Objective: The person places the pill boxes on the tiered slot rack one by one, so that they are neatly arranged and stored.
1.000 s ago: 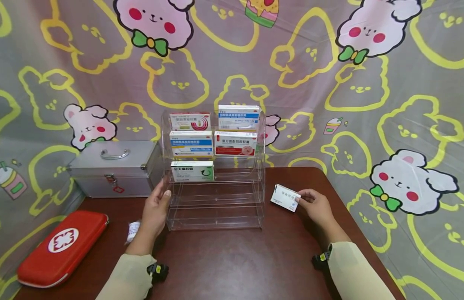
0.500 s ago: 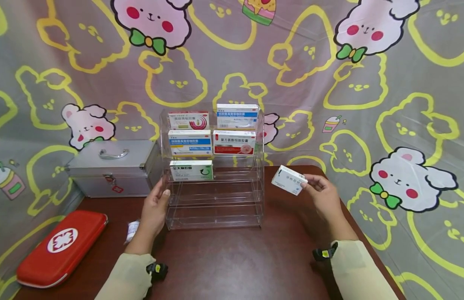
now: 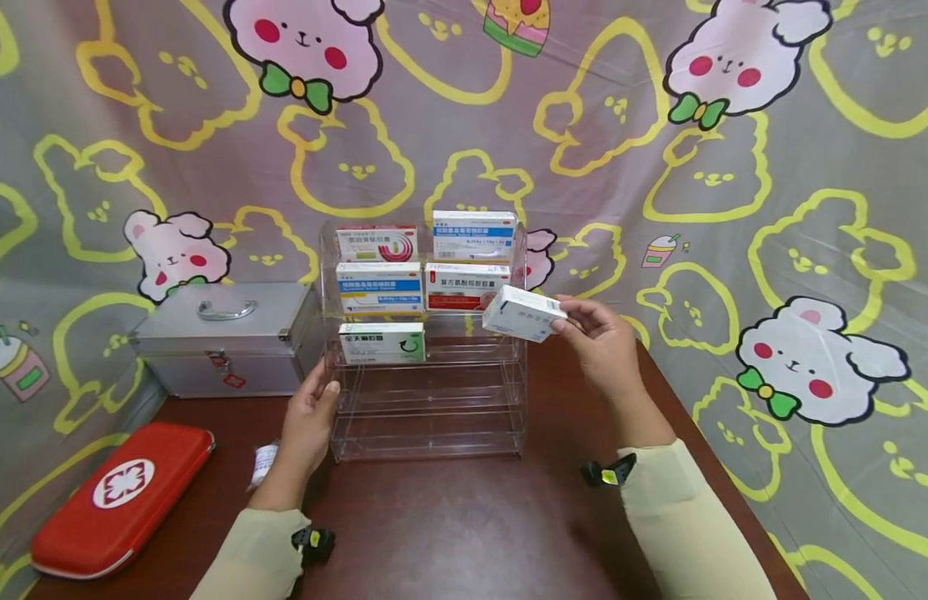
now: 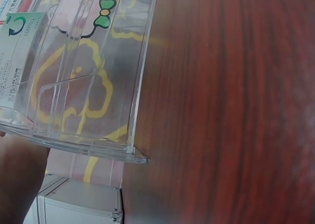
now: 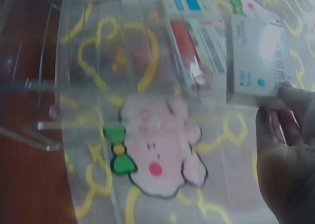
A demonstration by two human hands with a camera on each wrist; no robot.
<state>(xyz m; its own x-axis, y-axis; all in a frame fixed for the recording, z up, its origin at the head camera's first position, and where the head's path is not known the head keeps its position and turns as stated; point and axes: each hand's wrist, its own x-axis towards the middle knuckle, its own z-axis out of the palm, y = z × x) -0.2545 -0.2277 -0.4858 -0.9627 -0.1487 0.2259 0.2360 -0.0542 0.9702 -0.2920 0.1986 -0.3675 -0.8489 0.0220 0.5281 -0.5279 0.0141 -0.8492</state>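
Observation:
A clear tiered display rack [image 3: 434, 425] stands on the table with medicine boxes on its upper tiers. My left hand [image 3: 308, 425] holds the rack's left side, its thumb towards the front; in the left wrist view the fingers are mostly hidden. My right hand [image 3: 602, 346] pinches a small white medicine box [image 3: 522, 314] by its right end, tilted, in front of the rack's right side. Behind it sits a red-and-white medicine box [image 3: 464, 283]. The green-and-white medicine box [image 3: 383, 343] stands alone on the third tier, at the left. In the right wrist view, thumb and fingers grip the white medicine box [image 5: 253, 61].
A silver metal case [image 3: 224, 342] stands left of the rack. Nearer lies a red first-aid case [image 3: 122, 500], with a small white wrapped roll [image 3: 265, 463] beside my left forearm. A patterned cloth [image 3: 629, 167] hangs behind the table [image 3: 449, 533].
My right hand has lifted the white medicine box from beside the rack, then carried it left and up to the rack's right side. The left hand stays on the rack.

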